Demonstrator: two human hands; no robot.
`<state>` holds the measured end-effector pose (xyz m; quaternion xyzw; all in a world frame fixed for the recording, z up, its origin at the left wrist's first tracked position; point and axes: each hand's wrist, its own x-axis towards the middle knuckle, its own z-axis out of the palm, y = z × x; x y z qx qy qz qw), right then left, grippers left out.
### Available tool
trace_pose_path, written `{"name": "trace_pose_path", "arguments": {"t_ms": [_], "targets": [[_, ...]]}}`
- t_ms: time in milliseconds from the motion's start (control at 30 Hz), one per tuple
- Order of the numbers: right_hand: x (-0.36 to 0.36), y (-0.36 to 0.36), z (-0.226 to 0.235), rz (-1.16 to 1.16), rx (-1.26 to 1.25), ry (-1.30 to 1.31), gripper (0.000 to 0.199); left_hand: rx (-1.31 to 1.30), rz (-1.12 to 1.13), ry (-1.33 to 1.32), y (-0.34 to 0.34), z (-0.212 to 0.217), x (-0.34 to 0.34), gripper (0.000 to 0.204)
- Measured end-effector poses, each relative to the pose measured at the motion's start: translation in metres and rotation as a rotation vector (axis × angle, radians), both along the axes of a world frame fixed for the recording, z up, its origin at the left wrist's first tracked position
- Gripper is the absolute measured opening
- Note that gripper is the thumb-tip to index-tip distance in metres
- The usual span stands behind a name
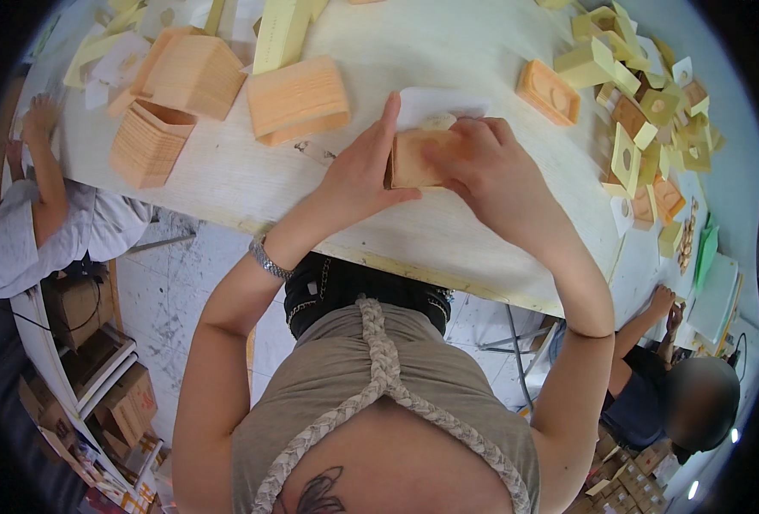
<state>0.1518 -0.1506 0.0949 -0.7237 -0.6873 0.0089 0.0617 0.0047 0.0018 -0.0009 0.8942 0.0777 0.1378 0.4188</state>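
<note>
The small orange box (413,160) lies on the worktop (448,51), close to its near edge, and I take it as my reference. My left hand (358,176) clasps the box's left side, thumb under its near corner. My right hand (482,167) covers its top and right side, fingers pressed down. I judge both grips should stay firm and square, so the panels do not skew. Beyond the box lies a white sheet (439,104); left of it, larger orange boxes (298,98).
</note>
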Motion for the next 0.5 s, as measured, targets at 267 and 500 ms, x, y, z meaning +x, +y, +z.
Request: {"name": "trace_pose_path", "arguments": {"t_ms": [267, 500], "targets": [[-0.003, -0.003, 0.004, -0.014, -0.049, -0.11, 0.043, -0.019, -0.005, 0.04, 0.001, 0.001, 0.0, 0.132], [-0.002, -0.006, -0.007, -0.022, 0.046, -0.113, 0.042, -0.023, -0.013, 0.079, 0.0, 0.005, 0.001, 0.134]]}}
